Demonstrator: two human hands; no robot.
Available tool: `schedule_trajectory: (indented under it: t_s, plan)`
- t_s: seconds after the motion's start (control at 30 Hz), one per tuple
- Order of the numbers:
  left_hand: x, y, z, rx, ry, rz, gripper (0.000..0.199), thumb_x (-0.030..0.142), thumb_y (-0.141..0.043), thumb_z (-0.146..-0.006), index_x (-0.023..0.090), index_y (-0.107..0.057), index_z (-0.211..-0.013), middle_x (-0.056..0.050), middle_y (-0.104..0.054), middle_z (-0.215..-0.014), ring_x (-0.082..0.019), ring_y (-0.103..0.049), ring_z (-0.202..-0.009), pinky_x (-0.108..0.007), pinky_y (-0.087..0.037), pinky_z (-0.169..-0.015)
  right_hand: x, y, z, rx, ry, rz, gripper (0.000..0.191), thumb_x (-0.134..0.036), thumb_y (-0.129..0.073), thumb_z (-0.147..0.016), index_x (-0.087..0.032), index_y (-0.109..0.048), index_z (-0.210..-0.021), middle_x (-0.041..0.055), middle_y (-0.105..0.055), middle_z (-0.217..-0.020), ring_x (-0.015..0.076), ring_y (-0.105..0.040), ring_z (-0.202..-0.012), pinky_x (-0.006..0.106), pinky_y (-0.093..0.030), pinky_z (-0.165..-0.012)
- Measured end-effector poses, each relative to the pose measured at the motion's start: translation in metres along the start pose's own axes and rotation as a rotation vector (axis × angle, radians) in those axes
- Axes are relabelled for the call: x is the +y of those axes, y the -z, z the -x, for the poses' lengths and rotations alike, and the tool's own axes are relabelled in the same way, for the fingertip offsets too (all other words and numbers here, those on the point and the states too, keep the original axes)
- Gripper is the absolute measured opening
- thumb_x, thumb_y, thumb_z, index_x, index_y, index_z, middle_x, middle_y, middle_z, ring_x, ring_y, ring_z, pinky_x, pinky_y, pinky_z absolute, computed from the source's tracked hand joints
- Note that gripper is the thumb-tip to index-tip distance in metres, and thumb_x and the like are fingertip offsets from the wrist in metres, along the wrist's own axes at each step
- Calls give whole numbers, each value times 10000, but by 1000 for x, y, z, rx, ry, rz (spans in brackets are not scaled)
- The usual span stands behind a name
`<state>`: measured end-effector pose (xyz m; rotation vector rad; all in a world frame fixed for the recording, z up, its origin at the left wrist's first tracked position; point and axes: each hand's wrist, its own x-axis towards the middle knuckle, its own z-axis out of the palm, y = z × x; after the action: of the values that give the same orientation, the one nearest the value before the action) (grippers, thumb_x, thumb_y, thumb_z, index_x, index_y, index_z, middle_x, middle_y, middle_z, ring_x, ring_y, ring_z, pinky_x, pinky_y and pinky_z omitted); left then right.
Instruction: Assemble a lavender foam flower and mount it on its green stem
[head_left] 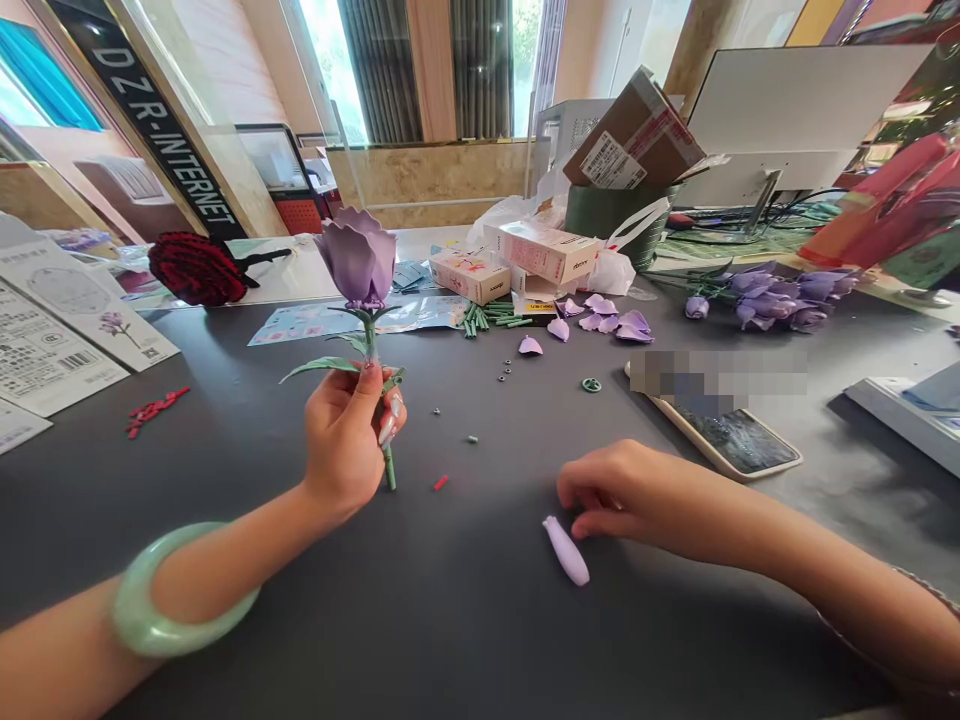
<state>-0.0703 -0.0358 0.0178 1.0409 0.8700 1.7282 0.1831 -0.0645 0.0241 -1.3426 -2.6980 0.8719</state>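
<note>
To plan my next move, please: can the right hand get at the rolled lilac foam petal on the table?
Probably yes: the right hand sits just beside the petal, with nothing between them.

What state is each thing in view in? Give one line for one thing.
Lilac foam rose: bloom open, held upright.
Left hand: closed around the rose's stem.
Lilac foam piece: lying loose.
Right hand: loosely curled beside the piece.
Smartphone: lying face up.
Cardboard parcel: tilted, leaning.
Jade bangle: worn on left forearm.
</note>
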Motion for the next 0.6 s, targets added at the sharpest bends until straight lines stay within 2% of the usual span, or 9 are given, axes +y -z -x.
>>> schedule_trajectory:
  t_s: [0.13,0.3,0.4,0.5,0.6]
  plan:
    - [-1,3,0,-37,-79,-31,331,379,-883,-615,194,-610,-641,52,-557,-532,-72,-444,-452,-238,-312,-437,-1,0,1,36,30,-2,99,-223,-587,-916,-184,-642,-843,-3,-620,-741,120,-508,-638,235,-319,-579]
    - [-2,8,-2,-105,-148,-73,223,346,-822,-720,225,-634,-707,64,-579,-569,-87,-484,-493,-265,-321,-478,-6,-1,3,69,44,-48,136,-312,-601,-929,-188,-639,-887,-25,-609,-691,113,-504,-608,220,-302,-553]
    - [-3,10,-6,-95,-158,-69,234,353,-835,-701,230,-636,-704,67,-611,-603,-87,-490,-496,-274,-325,-488,-11,-3,5,49,63,-57,161,-347,-676,-882,-191,-638,-901,-41,-606,-678,104,-508,-586,211,-290,-535]
    - [-2,11,-10,-70,-142,-18,319,390,-879,-614,229,-609,-670,73,-644,-664,-86,-499,-507,-271,-325,-492,-16,-7,7,8,93,20,233,-376,-733,-834,-202,-627,-947,-39,-636,-726,117,-541,-599,222,-271,-527]
    - [-1,13,-12,-73,-146,-10,353,476,-848,-635,211,-618,-662,54,-612,-613,-83,-469,-502,-270,-318,-496,-21,-12,8,-19,133,137,245,-349,-752,-819,-211,-608,-961,-28,-665,-796,147,-596,-665,239,-281,-555]
